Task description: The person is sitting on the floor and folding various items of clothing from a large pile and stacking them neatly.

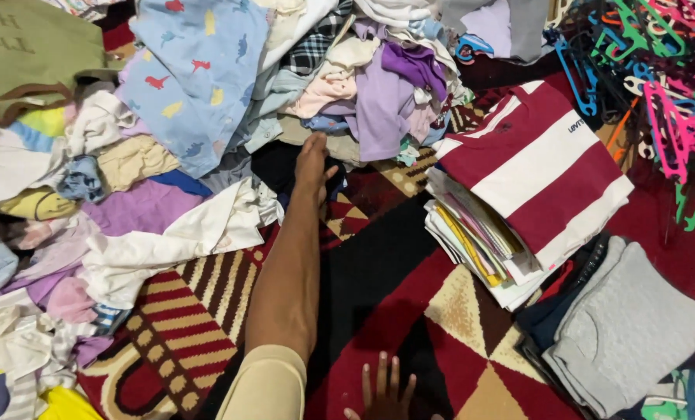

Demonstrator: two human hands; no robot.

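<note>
A patterned red carpet [378,311] lay under a heap of unfolded clothes [168,117]. The left hand [313,165] reached into a dark garment [277,167] at the heap's edge; its fingers were hidden, grip unclear. The right hand [384,393] lay spread flat, holding nothing. Rightward sat a folded stack [530,187]. Gripping only the dark piece would best avoid dragging its neighbours.
</note>
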